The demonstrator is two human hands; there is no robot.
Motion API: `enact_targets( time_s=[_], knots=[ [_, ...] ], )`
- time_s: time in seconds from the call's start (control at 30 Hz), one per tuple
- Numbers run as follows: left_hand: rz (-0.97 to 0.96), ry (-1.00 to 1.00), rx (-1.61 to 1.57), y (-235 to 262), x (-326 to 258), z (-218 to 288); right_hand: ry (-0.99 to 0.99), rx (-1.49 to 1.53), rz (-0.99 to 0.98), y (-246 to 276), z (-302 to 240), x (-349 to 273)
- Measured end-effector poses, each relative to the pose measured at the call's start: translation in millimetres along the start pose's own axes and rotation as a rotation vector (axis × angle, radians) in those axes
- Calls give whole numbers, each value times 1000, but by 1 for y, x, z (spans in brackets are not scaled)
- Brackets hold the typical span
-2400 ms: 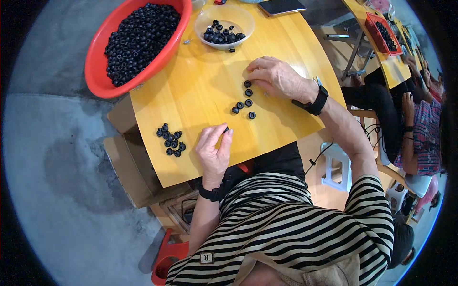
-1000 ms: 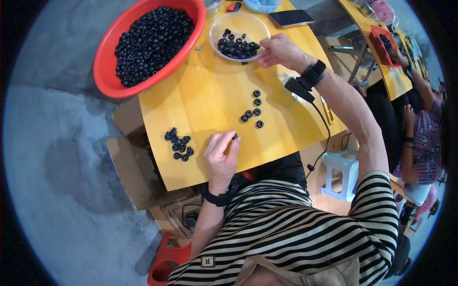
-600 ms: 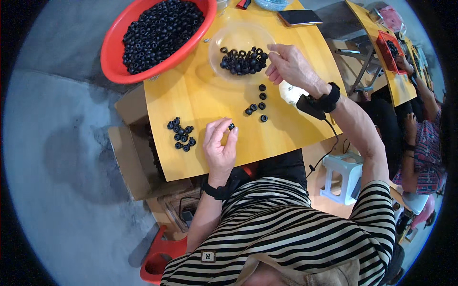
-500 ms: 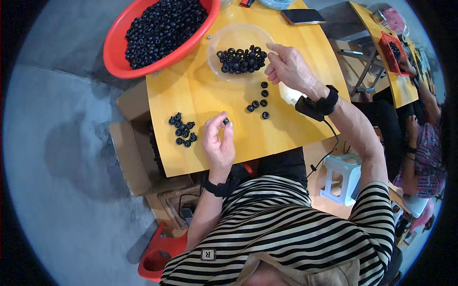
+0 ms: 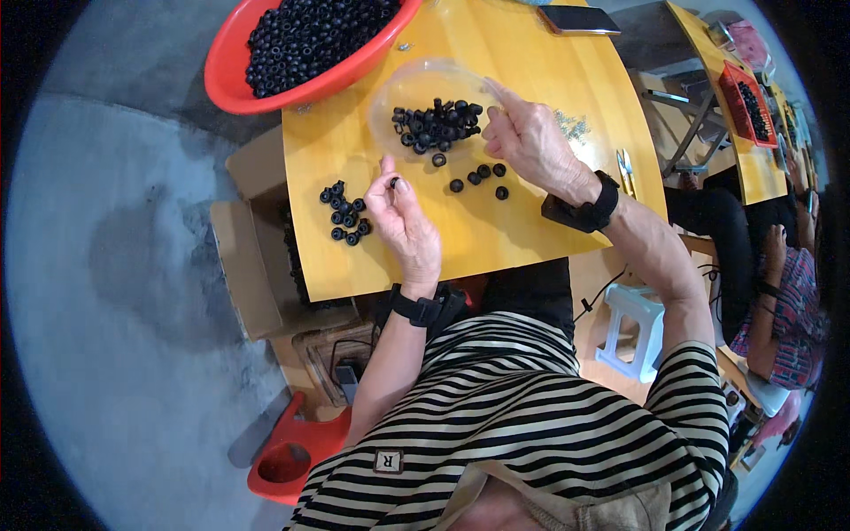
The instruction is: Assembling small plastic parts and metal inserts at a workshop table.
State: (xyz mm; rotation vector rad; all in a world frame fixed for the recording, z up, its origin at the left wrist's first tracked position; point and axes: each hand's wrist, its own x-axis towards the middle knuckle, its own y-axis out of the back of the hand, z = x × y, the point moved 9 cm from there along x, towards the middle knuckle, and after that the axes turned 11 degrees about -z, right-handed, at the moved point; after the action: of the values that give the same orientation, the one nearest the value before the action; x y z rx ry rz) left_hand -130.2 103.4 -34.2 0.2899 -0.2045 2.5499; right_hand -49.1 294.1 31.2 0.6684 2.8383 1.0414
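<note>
My right hand (image 5: 540,146) grips the right rim of a clear plastic bowl (image 5: 382,104), its fingers closed over the edge. Inside the bowl lies a heap of small black ring-shaped parts (image 5: 440,126). Between the thumb and fingers of my left hand (image 5: 409,232) is one small black part (image 5: 395,183), mostly covered. Several loose black parts (image 5: 478,176) rest on the yellow table (image 5: 460,234) between my hands and the bowl. Left of my left hand sits a cluster of black parts (image 5: 345,213), some with small tabs.
A large red basin (image 5: 232,88) full of black parts stands far left. Far right lies a phone (image 5: 580,19). Tiny silvery pieces (image 5: 573,126) and a pair of snips (image 5: 626,171) lie beyond my right wrist. A cardboard box (image 5: 243,261) stands left; a co-worker (image 5: 788,292) sits right.
My right hand has pulled the bowl slightly nearer and left, and its heap has shifted. The loose parts sit differently. My left hand has moved up toward the bowl, still pinching its part.
</note>
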Motion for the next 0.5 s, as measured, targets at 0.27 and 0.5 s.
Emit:
enact_targets(
  time_s=[0.27,0.5],
  knots=[
    [-339,-318,588,-56,-25,45,32,-28,14,-5,13,2],
    [-913,-553,921,-115,-57,40,-7,4,-5,-6,14,0]
  ],
)
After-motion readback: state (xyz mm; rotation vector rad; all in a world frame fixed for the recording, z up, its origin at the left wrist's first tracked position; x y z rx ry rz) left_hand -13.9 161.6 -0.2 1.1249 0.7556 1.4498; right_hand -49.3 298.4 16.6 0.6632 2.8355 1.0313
